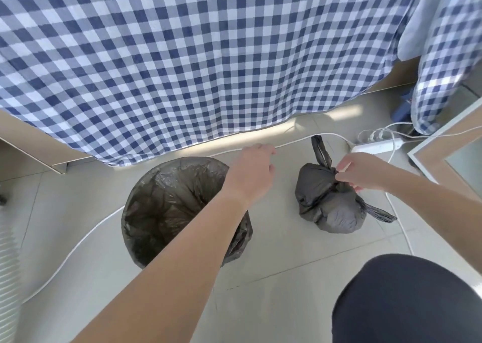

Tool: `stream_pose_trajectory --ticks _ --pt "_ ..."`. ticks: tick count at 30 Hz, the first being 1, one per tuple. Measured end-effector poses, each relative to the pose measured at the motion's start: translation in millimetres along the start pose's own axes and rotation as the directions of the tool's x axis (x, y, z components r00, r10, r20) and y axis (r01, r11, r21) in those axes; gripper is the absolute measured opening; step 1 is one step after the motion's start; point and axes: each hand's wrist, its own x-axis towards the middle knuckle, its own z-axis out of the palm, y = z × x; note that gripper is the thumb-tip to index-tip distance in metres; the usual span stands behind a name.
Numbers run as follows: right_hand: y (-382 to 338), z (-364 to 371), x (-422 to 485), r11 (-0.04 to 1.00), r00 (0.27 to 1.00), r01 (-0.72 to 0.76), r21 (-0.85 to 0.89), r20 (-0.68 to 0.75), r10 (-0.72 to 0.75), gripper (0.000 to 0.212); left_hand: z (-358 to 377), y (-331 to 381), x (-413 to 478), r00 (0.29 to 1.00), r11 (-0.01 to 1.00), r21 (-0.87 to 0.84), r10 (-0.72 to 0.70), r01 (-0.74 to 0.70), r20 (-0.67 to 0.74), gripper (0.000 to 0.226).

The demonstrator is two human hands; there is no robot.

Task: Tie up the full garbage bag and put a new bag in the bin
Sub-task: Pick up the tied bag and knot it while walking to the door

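Note:
A round bin [146, 238] stands on the floor at centre left, lined with a dark translucent bag [169, 199] whose edge hangs over the rim. My left hand [254, 171] hovers above the bin's far right rim, fingers loosely curled, holding nothing. To the right a tied black garbage bag [330, 207] sits on the floor, one handle loop sticking up and another trailing right. My right hand [361, 171] pinches the bag at its knot.
A blue-and-white checked cloth [208, 55] hangs down behind the bin. A white cable [78, 246] curves across the tiles to a power strip [378, 145] at the right. A framed mirror [448, 160] leans at far right. My dark-clothed knee [407, 301] fills the lower right.

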Motion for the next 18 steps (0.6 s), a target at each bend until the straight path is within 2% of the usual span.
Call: stream_pose_trajectory --ticks 6,9,13,18 --pt "54.4 13.8 15.3 0.998 0.997 -0.055 -0.001 -0.053 0.055 0.044 68.4 38.5 58.7 0.976 1.0 -0.007 0.006 -0.004 0.217 0.046" --pt "76.2 22.2 19.2 0.996 0.996 -0.077 0.04 -0.05 0.079 0.06 103.8 46.6 78.2 0.963 1.0 -0.012 -0.006 0.01 0.271 0.047" --pt "96.1 32.1 29.2 0.987 0.993 -0.113 0.118 -0.029 0.117 0.081 140.2 53.2 98.4 0.957 0.999 -0.009 0.05 -0.049 0.285 0.05" --pt "110.4 47.4 35.1 0.967 0.992 -0.128 0.221 0.029 0.124 0.084 169.6 68.0 109.9 0.905 0.995 0.037 0.07 -0.094 0.419 0.063"
